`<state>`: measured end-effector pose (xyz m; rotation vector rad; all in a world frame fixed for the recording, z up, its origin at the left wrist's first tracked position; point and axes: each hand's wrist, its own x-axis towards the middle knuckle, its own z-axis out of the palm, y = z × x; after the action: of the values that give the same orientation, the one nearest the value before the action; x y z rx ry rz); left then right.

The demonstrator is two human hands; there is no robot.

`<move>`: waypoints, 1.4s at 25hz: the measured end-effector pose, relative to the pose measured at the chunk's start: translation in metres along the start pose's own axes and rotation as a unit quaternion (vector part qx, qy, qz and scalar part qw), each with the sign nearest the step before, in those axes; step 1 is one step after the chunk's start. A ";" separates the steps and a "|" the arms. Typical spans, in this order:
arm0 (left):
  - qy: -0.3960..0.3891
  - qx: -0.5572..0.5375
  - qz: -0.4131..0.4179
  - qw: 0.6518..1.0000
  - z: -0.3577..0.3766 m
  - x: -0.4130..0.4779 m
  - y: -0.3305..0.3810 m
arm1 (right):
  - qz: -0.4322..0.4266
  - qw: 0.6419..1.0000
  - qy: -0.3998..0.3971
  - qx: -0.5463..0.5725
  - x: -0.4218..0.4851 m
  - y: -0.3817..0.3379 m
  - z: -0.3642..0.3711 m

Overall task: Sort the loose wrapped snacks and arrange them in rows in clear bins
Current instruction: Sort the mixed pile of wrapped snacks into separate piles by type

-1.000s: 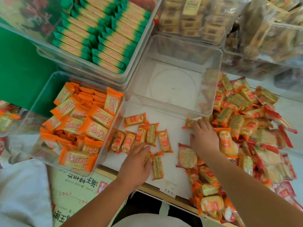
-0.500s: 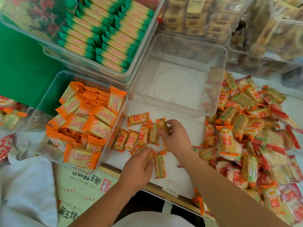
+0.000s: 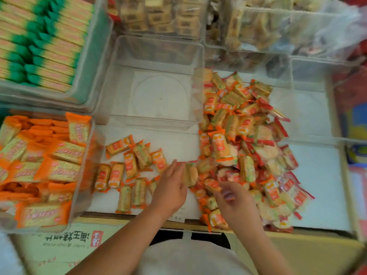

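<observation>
My right grip (image 3: 232, 199) has left the sorted group (image 3: 129, 169) at centre, where it was laying a packet half a second ago, and is back at the lower edge of the pile (image 3: 244, 147) on the right. Its fingers are curled, but blur hides whether anything sits between them, so I cannot tell. My left grip (image 3: 170, 187) has slid right from the lower packets. It is released, fingers straight, beside a pale packet (image 3: 191, 173) at the pile's left edge; whether it touches, I cannot say.

I judge this as sorting in mid-cycle: one orange packet delivered, the next being fetched. The empty bin (image 3: 156, 121) at upper centre holds nothing yet, so no rows are begun there.

The packets are small pillow shapes in glossy film with crimped orange or red ends, and ridged crackers show through. They look light and slippery, likely to skid on the smooth white bench (image 3: 178, 143). The bin is stiff clear plastic with rounded corners.
</observation>
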<state>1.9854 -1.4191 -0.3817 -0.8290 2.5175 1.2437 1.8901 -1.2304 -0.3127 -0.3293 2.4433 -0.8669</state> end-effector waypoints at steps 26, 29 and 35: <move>0.034 -0.036 0.121 0.991 -0.002 0.052 0.148 | 0.033 0.993 0.108 0.048 0.033 0.044 -0.122; -0.008 -0.075 0.052 0.996 0.010 0.062 0.137 | 0.031 0.996 0.083 0.016 0.055 0.051 -0.132; 0.039 0.119 0.035 0.992 0.012 0.037 0.101 | 0.026 0.995 0.055 -0.074 0.109 0.048 -0.129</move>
<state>1.8969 -1.3754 -0.3376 -0.7519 2.7086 0.9206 1.7255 -1.1692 -0.3012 -0.2769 2.6136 -0.7009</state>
